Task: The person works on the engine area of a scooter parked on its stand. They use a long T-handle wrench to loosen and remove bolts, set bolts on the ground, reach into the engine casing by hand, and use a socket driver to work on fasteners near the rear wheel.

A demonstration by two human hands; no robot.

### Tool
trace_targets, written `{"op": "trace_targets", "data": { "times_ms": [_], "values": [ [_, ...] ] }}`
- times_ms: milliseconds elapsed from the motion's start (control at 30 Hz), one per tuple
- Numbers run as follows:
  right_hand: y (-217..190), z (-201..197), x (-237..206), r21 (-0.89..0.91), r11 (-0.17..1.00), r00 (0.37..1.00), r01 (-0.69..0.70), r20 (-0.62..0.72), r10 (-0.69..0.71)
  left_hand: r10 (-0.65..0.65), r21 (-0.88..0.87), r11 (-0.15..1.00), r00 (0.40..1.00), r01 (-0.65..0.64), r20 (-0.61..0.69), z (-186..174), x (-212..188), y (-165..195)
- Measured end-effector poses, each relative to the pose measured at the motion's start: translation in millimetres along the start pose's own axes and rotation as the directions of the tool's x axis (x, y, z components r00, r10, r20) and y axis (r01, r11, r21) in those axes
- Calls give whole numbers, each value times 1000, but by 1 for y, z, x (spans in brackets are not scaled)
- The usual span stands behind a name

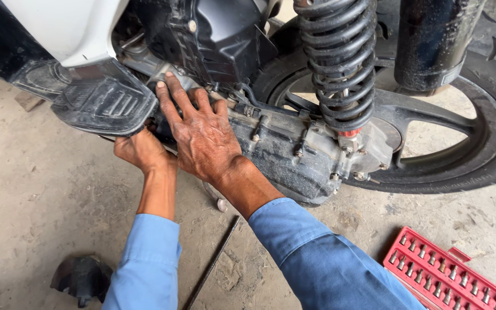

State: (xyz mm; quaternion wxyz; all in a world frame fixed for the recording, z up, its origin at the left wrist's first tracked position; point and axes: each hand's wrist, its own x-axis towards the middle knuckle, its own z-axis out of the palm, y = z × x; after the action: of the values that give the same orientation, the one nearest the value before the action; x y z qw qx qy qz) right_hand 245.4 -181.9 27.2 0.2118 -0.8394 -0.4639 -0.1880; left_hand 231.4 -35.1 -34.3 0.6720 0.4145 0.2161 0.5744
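A scooter stands over a concrete floor, seen from its rear side. My right hand point(202, 135) lies flat with fingers spread on the dirty grey engine casing point(282, 155), fingertips up by the black plastic cover point(213, 34). My left hand point(142, 150) reaches under the black footrest panel point(101, 100), its fingers hidden behind it, so I cannot tell whether it grips anything. Both arms wear blue sleeves.
A black coil shock absorber point(340, 57) and the rear wheel point(477, 143) stand to the right. A red tray of sockets point(446, 272) lies on the floor at lower right. A thin dark rod point(213, 261) and a black rubber part point(81, 278) lie near my arms.
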Motion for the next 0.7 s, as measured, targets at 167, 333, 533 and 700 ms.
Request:
{"op": "trace_targets", "data": {
  "times_ms": [167,333,533,700],
  "values": [
    [-1,1,1,5,1000,999,13,-32,-12,-10,-35,999,1000,11,11,-1,2,0],
    [-1,0,2,-3,1000,1000,6,-3,-6,27,6,1000,999,-27,27,2,2,1],
    [0,1,2,16,1000,1000,6,-18,-5,45,5,999,998,-45,-42,6,4,-2],
    [1,4,1,-4,1000,1000,-3,-6,3,49,16,999,999,-49,-1,1,4,-7]
  ]
}}
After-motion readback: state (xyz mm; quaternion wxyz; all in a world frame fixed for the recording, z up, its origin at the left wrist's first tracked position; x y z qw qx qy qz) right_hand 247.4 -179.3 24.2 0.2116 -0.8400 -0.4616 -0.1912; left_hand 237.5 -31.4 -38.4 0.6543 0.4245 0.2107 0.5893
